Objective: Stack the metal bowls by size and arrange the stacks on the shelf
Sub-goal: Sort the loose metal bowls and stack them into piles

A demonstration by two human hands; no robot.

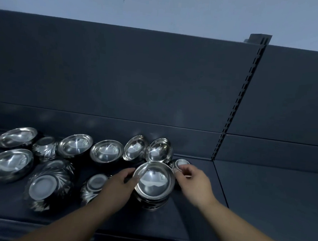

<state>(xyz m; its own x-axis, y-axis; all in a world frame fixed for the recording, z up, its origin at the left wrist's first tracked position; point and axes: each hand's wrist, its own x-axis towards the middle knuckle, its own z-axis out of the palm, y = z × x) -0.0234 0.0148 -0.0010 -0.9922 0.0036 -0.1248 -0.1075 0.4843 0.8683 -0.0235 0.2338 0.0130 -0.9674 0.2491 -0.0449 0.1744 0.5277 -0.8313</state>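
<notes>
Both hands bracket one upright metal bowl [154, 179]: the left hand [122, 180] presses fingers against its left rim, while the right hand [191, 180] pinches the right rim, thumb on top. That bowl sits on what looks like a short stack [150, 201] of similar bowls on the dark shelf [194, 221], though the lower ones are in shadow and I cannot count them. Just behind the right hand lies a small upturned bowl [180, 163], touching or nearly touching the knuckles. Two tilted bowls [149, 150] lean against the back panel [120, 71] just beyond, and more bowls spread to the left, some upright, some inverted, among them a fluted inverted bowl [47, 184] and a smaller inverted one [94, 184] beside the left wrist. The stacking seems barely begun, with most bowls loose and unsorted. The main risk is a slip: polished steel held only at the rim can twist out of a two-sided pinch, and a bowl seated crooked would rock the stack. A careless move of the right hand could also knock the small bowl behind it, or set the leaning pair sliding.
</notes>
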